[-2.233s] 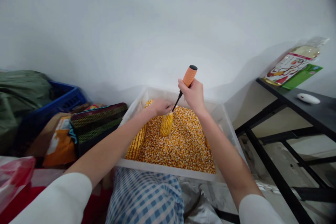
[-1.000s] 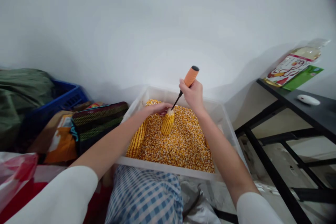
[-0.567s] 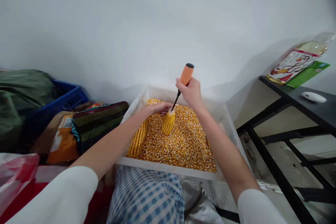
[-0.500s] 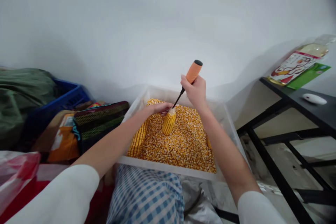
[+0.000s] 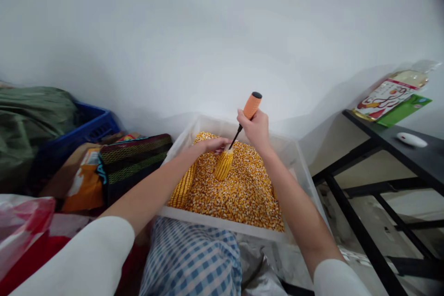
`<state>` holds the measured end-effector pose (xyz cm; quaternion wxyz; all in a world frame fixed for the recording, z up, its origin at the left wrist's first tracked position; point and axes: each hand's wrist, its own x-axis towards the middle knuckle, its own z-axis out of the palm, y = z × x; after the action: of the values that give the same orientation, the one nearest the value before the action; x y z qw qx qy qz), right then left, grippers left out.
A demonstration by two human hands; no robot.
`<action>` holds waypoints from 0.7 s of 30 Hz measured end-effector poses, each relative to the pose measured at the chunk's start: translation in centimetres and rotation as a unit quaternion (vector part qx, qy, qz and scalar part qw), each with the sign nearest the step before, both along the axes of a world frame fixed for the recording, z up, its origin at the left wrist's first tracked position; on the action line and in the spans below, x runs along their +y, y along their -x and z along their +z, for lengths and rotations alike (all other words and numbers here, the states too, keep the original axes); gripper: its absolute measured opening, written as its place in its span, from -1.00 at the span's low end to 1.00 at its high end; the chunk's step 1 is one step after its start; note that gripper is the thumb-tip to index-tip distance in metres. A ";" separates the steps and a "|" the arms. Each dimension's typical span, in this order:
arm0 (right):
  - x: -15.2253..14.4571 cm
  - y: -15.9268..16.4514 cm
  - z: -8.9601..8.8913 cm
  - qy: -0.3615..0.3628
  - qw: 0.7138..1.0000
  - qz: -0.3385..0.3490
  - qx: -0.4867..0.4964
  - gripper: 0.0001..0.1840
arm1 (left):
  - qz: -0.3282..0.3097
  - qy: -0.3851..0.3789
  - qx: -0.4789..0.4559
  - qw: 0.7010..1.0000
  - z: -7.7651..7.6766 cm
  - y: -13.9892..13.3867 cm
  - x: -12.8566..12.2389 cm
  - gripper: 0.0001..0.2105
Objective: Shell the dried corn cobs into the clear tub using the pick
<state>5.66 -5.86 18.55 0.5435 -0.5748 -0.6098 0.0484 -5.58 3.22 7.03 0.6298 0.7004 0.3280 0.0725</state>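
My right hand (image 5: 255, 126) is closed around the orange handle of a screwdriver (image 5: 252, 105), its black shaft slanting down to the left. The shaft's tip meets the pale upper end of a corn cob (image 5: 225, 165), which leans over loose kernels (image 5: 236, 199). At that same end, my left hand (image 5: 217, 144) is closed on the cob, its fingers partly hidden. Further whole cobs (image 5: 182, 189) lie at the left side of the white plastic bin (image 5: 222, 226), partly behind my left forearm.
A blue crate (image 5: 93, 125) with a green bag stands at left, beside a dark mesh bag (image 5: 137, 159). Blue checked cloth (image 5: 194, 259) lies in front of the bin. At right is a black-framed table (image 5: 381, 134) carrying a bottle (image 5: 388, 97) and a white mouse-shaped object (image 5: 412, 139).
The screwdriver and my right hand have moved slightly down and left, its tip staying at the cob's upper end. My left hand keeps its hold. The view has shifted a little.
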 end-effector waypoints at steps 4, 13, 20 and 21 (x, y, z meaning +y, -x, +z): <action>0.2 -0.2 -0.2 0.006 1.000 -0.002 0.014 -0.68 | -0.013 0.065 -0.042 0.997 -0.4 -0.1 0.3 -0.65; 0.4 0.0 -1.0 0.004 1.000 -0.009 0.021 -0.69 | -0.005 0.064 -0.045 0.997 0.3 -0.1 -0.4 -0.59; 0.1 0.2 -0.9 -0.008 0.999 -0.028 0.021 -0.70 | -0.003 0.081 -0.031 0.996 0.2 -0.2 -0.5 -0.57; 0.3 0.2 -1.0 -0.005 0.999 -0.029 0.025 -0.70 | 0.006 0.085 -0.028 0.996 0.2 -0.2 -0.5 -0.56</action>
<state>5.46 -5.61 17.56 0.5629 -0.5883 -0.5790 0.0439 -5.41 2.76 7.19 0.6953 0.6402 0.3196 0.0675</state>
